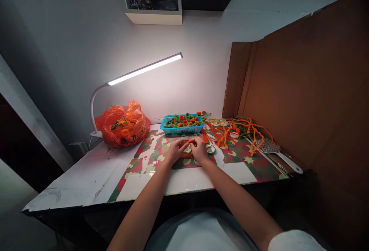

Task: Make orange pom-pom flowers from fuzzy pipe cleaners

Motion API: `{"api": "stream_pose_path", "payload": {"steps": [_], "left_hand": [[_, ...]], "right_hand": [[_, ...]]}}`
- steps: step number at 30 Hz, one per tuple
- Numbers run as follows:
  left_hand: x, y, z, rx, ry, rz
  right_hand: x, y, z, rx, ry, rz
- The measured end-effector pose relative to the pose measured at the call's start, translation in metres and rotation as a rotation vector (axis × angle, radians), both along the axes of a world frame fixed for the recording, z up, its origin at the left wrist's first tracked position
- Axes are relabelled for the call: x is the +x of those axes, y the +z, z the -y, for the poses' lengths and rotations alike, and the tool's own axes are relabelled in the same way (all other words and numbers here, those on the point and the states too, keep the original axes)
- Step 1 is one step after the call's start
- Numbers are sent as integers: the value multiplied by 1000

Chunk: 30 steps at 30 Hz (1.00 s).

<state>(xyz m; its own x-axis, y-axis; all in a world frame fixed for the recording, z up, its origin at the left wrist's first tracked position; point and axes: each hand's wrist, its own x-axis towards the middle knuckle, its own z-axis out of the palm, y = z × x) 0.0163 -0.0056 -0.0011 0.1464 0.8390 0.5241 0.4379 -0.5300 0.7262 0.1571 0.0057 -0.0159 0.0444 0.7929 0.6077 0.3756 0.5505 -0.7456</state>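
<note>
Over the middle of the table, my left hand (176, 150) and my right hand (198, 149) meet at the fingertips. Both have closed fingers around a small orange piece (186, 155), whose shape is partly hidden by the fingers. Just right of my right hand lies a roll of green tape (211, 150). Behind my hands sits a blue basket (182, 130) with orange flowers on green stems. Orange strips (215, 130) and fuzzy orange stems (253, 128) spread out to the right of the basket.
A red plastic bag (127, 128) with flowers stands at the left back, beside a lit desk lamp (145, 68). A hairbrush (269, 147) lies at the right edge by a tall cardboard sheet (302, 82). Shelves (155, 17) hang above.
</note>
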Motion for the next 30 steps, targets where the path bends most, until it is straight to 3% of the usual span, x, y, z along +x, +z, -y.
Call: {"api": "stream_pose_path", "payload": {"steps": [3, 10, 19, 26, 30], "left_hand": [[0, -3, -3, -5, 0, -20], [-2, -2, -7, -51, 134, 157], [-3, 0, -7, -20, 108, 176], [-7, -2, -9, 22, 51, 73], [-8, -4, -9, 50, 24, 31]], "right_hand": [[-1, 0, 0, 23, -24, 17], [6, 2, -5, -24, -212, -115], [4, 9, -2, -134, -43, -248], [9, 9, 1, 41, -39, 59], [10, 7, 1, 62, 13, 233]]}}
